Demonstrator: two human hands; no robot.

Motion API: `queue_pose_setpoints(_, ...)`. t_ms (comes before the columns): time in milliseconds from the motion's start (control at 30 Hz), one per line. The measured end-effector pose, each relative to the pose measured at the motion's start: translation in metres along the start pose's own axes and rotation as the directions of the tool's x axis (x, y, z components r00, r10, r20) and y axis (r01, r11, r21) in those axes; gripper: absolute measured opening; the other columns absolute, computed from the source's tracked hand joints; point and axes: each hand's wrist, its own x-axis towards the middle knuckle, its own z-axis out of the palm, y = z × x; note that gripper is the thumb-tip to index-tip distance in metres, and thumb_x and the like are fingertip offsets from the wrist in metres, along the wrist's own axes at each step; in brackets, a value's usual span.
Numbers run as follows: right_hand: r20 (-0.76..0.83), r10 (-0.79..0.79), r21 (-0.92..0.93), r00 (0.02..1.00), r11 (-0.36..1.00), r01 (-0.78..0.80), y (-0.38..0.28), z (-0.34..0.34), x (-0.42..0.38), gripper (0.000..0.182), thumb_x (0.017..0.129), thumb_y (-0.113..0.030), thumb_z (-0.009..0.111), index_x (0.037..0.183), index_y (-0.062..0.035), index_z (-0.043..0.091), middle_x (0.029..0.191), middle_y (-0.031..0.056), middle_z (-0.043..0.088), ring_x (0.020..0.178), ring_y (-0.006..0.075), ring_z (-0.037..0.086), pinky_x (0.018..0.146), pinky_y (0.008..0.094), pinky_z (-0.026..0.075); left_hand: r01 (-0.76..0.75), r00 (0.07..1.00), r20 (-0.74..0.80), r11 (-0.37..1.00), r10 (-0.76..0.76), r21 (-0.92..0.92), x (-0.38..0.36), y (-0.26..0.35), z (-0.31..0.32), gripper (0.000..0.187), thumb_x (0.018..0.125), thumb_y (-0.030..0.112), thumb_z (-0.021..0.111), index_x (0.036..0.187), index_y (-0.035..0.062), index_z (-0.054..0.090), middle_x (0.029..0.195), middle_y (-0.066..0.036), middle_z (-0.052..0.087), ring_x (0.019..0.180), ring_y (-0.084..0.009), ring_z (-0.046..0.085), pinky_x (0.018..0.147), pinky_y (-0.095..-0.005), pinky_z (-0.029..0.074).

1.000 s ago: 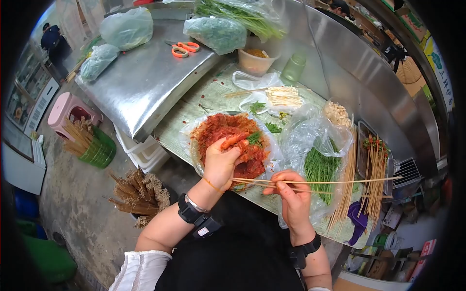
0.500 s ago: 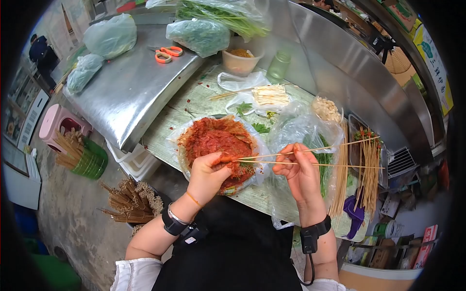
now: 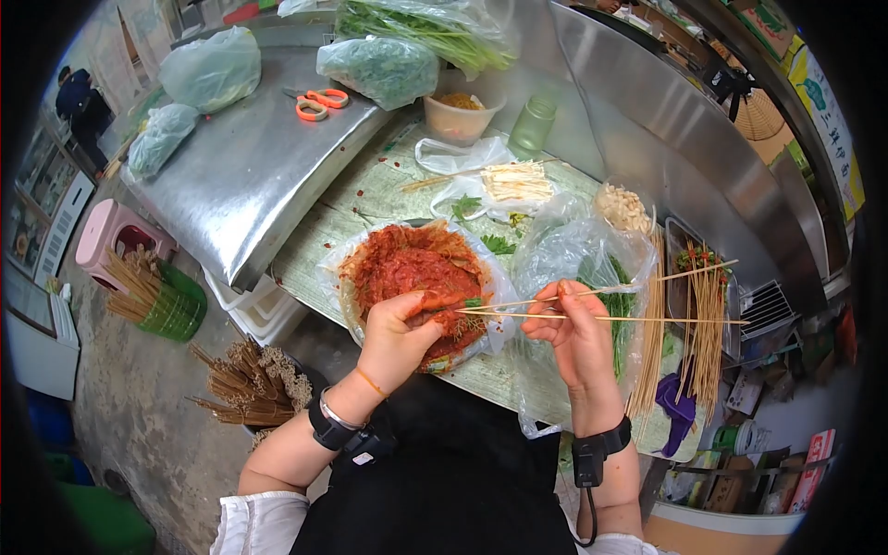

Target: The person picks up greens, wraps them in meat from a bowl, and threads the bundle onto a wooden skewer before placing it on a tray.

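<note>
Two thin bamboo skewers [image 3: 666, 320] lie across my right hand [image 3: 575, 338], pinched between thumb and fingers, long ends fanning out to the right. Their tips meet at my left hand [image 3: 402, 331], whose thumb and fingers pinch a red, sauce-coated slice [image 3: 444, 319] there. A bit of green shows by the tips. Both hands have reddish fingertips. Under and beyond the left hand is a plastic-lined bowl [image 3: 499, 301] of red marinated slices [image 3: 412, 268]. A clear plastic bag [image 3: 546, 250] with long greens [image 3: 618, 301] lies behind the right hand.
At the right, a tray [image 3: 731, 319] bears filled skewers [image 3: 703, 305], beside a purple object [image 3: 678, 402]. Enoki mushrooms [image 3: 518, 182], a green jar [image 3: 533, 128] and a tub [image 3: 460, 120] stand farther back. Orange-handled scissors [image 3: 321, 102] lie on a steel surface [image 3: 250, 166].
The two skewers have shifted slightly to the right, and their tips sit a little farther right by my left hand. Both hands stay in nearly the same place.
</note>
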Motion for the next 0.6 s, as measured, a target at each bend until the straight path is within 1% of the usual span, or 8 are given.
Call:
queue_pose_setpoints(33, -0.009, -0.005, -0.026, 1.0, 1.0, 0.005, -0.001, 0.0, -0.001, 0.029, 0.093, -0.026, 0.045, 0.091, 0.0007, 0.055, 0.076, 0.0115, 0.062, 0.065, 0.0194, 0.065, 0.057, 0.0255, 0.053, -0.001, 1.0, -0.002, 1.0, 0.001, 0.001, 0.0, 0.0, 0.001, 0.025, 0.079, -0.005, 0.054, 0.103, -0.0039, 0.061, 0.096, -0.005, 0.063, 0.088, -0.0106, 0.058, 0.078, -0.0249, 0.048)
queue_pose_setpoints(100, -0.02, -0.009, -0.051, 1.0, 0.999, 0.008, -0.001, -0.001, -0.001, 0.029, 0.093, -0.026, 0.045, 0.091, 0.0007, 0.056, 0.076, 0.0113, 0.062, 0.065, 0.0192, 0.065, 0.057, 0.0254, 0.053, 0.054, 0.997, -0.03, 0.958, -0.066, -0.283, -0.001, 0.0, 0.006, 0.032, 0.078, -0.008, 0.051, 0.11, -0.0047, 0.057, 0.104, -0.008, 0.061, 0.095, -0.0141, 0.058, 0.084, -0.028, 0.048)
queue_pose_setpoints(133, -0.027, -0.004, -0.063, 1.0, 0.998, 0.002, -0.001, 0.0, -0.001, 0.029, 0.093, -0.026, 0.046, 0.091, 0.0006, 0.056, 0.076, 0.011, 0.062, 0.065, 0.0191, 0.065, 0.057, 0.0253, 0.053, 0.056, 0.997, -0.028, 0.958, -0.067, -0.283, -0.001, 0.001, 0.006, 0.032, 0.078, -0.008, 0.051, 0.11, -0.0047, 0.057, 0.104, -0.008, 0.061, 0.095, -0.0141, 0.058, 0.084, -0.028, 0.048)
queue_pose_setpoints(200, -0.036, 0.002, -0.074, 0.999, 0.997, -0.004, -0.003, 0.0, 0.0, 0.029, 0.093, -0.027, 0.046, 0.091, 0.0004, 0.056, 0.076, 0.0107, 0.062, 0.065, 0.019, 0.065, 0.058, 0.0251, 0.053, 0.141, 0.99, 0.056, 0.909, -0.13, -0.392, -0.002, 0.004, 0.004, 0.036, 0.078, -0.009, 0.046, 0.114, -0.0067, 0.052, 0.109, -0.011, 0.059, 0.096, -0.017, 0.059, 0.085, -0.029, 0.049)
queue_pose_setpoints(333, -0.019, -0.006, -0.124, 1.0, 0.992, 0.003, -0.005, 0.001, 0.002, 0.029, 0.093, -0.027, 0.047, 0.091, -0.0001, 0.056, 0.077, 0.0102, 0.062, 0.065, 0.0188, 0.065, 0.058, 0.0248, 0.052, 0.225, 0.974, 0.137, 0.853, -0.182, -0.47, -0.003, 0.007, -0.002, 0.032, 0.081, -0.008, 0.045, 0.112, -0.0078, 0.053, 0.108, -0.012, 0.06, 0.097, -0.0177, 0.059, 0.086, -0.0287, 0.049)
queue_pose_setpoints(400, -0.006, -0.008, -0.134, 1.0, 0.991, 0.007, -0.006, 0.001, 0.004, 0.028, 0.093, -0.027, 0.047, 0.091, -0.0002, 0.056, 0.077, 0.0102, 0.062, 0.066, 0.0188, 0.065, 0.059, 0.0248, 0.052, 0.292, 0.956, 0.18, 0.758, -0.231, -0.583, -0.003, 0.007, -0.003, 0.029, 0.084, -0.005, 0.044, 0.112, -0.0086, 0.053, 0.108, -0.013, 0.059, 0.097, -0.019, 0.06, 0.087, -0.0305, 0.049)
queue_pose_setpoints(533, 0.048, 0.003, -0.159, 0.999, 0.987, 0.005, -0.008, -0.002, 0.009, 0.028, 0.092, -0.026, 0.047, 0.091, 0.0002, 0.057, 0.078, 0.0103, 0.063, 0.066, 0.0191, 0.065, 0.061, 0.0263, 0.052, 0.364, 0.931, 0.178, 0.758, -0.32, -0.541, -0.002, 0.007, -0.003, 0.028, 0.085, -0.001, 0.045, 0.112, -0.009, 0.051, 0.111, -0.017, 0.057, 0.101, -0.0248, 0.059, 0.09, -0.0369, 0.048)
queue_pose_setpoints(600, 0.072, 0.008, -0.169, 0.997, 0.986, 0.005, -0.009, -0.002, 0.01, 0.027, 0.092, -0.025, 0.048, 0.092, 0.0005, 0.057, 0.079, 0.0104, 0.063, 0.066, 0.0191, 0.065, 0.061, 0.0268, 0.052, 0.389, 0.92, 0.234, 0.669, -0.314, -0.634, -0.001, 0.007, -0.004, 0.028, 0.086, -0.001, 0.045, 0.112, -0.0083, 0.051, 0.112, -0.018, 0.056, 0.102, -0.0252, 0.058, 0.09, -0.0366, 0.049)
